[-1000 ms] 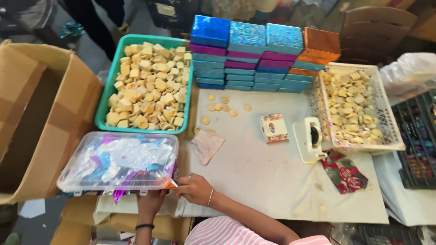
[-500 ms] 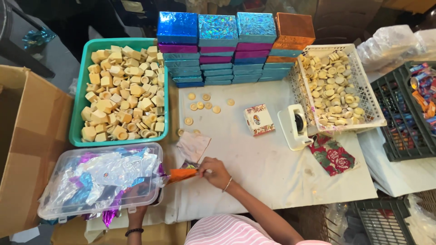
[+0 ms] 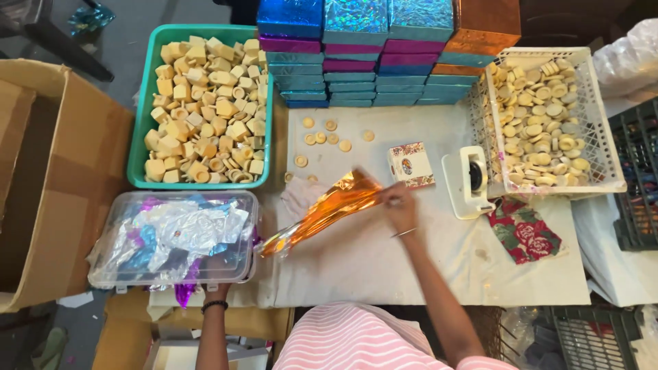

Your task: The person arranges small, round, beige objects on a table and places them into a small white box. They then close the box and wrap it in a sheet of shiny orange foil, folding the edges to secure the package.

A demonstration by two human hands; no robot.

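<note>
Head view: the orange foil sheet [image 3: 322,211] hangs just over the tabletop [image 3: 384,253], running from the clear plastic box [image 3: 171,240] toward the right hand [image 3: 397,204]. It looks feather-light, crinkly, slippery and easily torn, so it is best held by a corner. The right hand pinches its far end, arm stretched forward. The left hand [image 3: 218,288] sits at the box's near edge, its fingers mostly hidden, so I cannot tell its grip.

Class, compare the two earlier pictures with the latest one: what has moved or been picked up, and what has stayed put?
The right hand has drawn an orange foil sheet out of the clear plastic box and carried it rightward over the table, towards the small printed box. The left hand stays at the clear box's near edge. The green tub, white basket and stacked boxes have not moved.
</note>
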